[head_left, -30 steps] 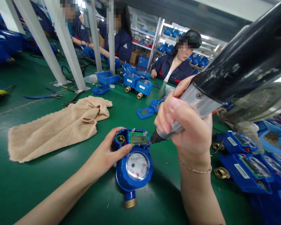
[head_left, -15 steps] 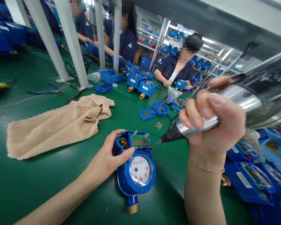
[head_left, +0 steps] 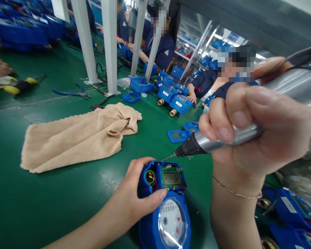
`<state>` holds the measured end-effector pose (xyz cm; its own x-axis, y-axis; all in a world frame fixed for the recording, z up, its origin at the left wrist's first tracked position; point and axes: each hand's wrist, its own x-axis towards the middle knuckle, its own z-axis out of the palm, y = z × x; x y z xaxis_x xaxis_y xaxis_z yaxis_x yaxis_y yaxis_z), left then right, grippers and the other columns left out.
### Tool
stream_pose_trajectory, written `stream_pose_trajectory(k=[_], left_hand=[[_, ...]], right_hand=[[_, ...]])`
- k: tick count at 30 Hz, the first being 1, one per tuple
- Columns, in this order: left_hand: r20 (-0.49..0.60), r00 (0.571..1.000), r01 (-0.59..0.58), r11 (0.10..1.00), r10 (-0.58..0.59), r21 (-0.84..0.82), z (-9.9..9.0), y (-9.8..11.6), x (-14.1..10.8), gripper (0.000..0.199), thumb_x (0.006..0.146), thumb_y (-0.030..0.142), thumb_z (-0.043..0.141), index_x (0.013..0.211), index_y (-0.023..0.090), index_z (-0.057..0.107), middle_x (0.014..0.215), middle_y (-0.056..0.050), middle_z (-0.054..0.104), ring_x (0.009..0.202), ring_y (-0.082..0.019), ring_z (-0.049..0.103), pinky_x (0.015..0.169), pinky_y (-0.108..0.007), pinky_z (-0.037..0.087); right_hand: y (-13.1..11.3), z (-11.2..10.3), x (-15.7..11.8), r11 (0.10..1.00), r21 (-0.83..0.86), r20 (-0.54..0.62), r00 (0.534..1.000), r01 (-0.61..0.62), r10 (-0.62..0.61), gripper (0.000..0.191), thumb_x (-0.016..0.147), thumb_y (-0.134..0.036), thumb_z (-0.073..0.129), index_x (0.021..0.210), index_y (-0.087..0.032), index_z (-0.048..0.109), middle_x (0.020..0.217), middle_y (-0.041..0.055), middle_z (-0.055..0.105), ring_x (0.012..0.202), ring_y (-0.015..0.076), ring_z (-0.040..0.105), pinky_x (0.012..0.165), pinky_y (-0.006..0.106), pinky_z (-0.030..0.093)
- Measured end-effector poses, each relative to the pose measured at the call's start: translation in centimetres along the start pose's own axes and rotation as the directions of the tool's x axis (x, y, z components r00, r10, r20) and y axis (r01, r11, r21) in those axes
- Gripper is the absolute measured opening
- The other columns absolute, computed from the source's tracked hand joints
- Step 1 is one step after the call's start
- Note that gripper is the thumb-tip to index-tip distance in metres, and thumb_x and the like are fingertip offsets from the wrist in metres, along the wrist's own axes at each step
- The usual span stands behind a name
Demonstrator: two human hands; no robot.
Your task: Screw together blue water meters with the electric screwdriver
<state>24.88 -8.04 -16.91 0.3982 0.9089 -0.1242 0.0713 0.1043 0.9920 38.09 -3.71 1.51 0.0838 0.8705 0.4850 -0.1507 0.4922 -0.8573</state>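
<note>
My left hand (head_left: 141, 192) grips a blue water meter (head_left: 155, 221) by its open upper housing, thumb on the front and fingers behind. A small display on a green circuit board (head_left: 172, 178) shows in that housing, beside a round compartment with red wires. Below it is the clear-covered dial (head_left: 172, 221). Wrapped around a silver electric screwdriver (head_left: 233, 138), my right hand (head_left: 259, 121) holds it slanted down to the left. The thin bit (head_left: 168, 158) reaches the far top edge of the housing; whether it touches a screw there I cannot tell.
A beige cloth (head_left: 75, 138) lies left of the meter. Behind it are pliers (head_left: 71, 92), a yellow-black screwdriver (head_left: 19, 85) and white posts (head_left: 109, 48). Blue meters (head_left: 180, 103) and a blue frame (head_left: 176, 136) lie farther back. More meters (head_left: 291, 204) stand at right. Co-workers (head_left: 158, 45) sit opposite.
The screwdriver bit has moved from the display's lower right corner to the housing's far top edge. The view has shifted, and a co-worker's hand now shows at the left edge.
</note>
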Motion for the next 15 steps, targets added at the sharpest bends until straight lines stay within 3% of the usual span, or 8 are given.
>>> stream_pose_trajectory(k=[4,8,15], left_hand=[[-0.025,0.999,-0.03,0.999,0.03,0.02,0.0,-0.1,0.0,0.062,0.073,0.053,0.07,0.126,0.027,0.05,0.122,-0.01,0.059,0.108,-0.031,0.062,0.09,-0.047,0.054],[-0.043,0.998,-0.04,0.999,0.041,0.011,0.2,-0.4,0.0,0.061,0.073,0.052,0.069,0.126,0.027,0.05,0.12,-0.01,0.059,0.106,-0.031,0.062,0.092,-0.049,0.053],[0.01,1.0,-0.002,0.999,0.002,-0.035,0.2,0.6,0.0,0.059,0.076,0.046,0.068,0.126,0.025,0.046,0.124,-0.009,0.056,0.111,-0.029,0.059,0.098,-0.05,0.049]], right_hand=[[1.1,-0.5,-0.4,0.999,-0.021,0.004,0.999,-0.032,0.032,0.023,0.081,-0.042,0.073,0.08,-0.029,0.053,0.048,-0.0077,0.038,0.032,0.0113,0.03,0.032,0.028,0.022],[1.7,-0.9,-0.5,1.0,-0.002,0.058,0.998,-0.002,0.002,0.015,0.087,-0.037,0.067,0.089,-0.031,0.054,0.051,-0.0079,0.037,0.033,0.0108,0.031,0.034,0.026,0.023],[1.8,-1.2,-1.1,0.999,0.033,0.12,0.992,0.026,-0.03,0.019,0.086,-0.01,0.061,0.084,-0.024,0.05,0.053,-0.0088,0.044,0.035,0.0084,0.036,0.036,0.021,0.033]])
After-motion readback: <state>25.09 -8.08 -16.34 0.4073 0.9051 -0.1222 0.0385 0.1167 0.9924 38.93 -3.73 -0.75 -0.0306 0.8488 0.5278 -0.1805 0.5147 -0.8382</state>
